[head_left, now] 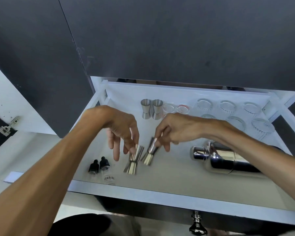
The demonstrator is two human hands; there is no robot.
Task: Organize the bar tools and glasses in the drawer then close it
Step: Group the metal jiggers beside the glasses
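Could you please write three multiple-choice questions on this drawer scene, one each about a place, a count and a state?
1. Where does the cocktail shaker lie in the drawer?
A. left front
B. right front
C. back left

2. How many jiggers stand upright at the back?
A. two
B. four
C. none

3. What is the drawer's state?
A. shut
B. removed
C. pulled open

Answers: 1 B, it lies on its side under the right forearm. 2 A, the back jiggers stand as a pair beside the glasses. 3 C, its contents show while the left hand and right hand each hold a front jigger.
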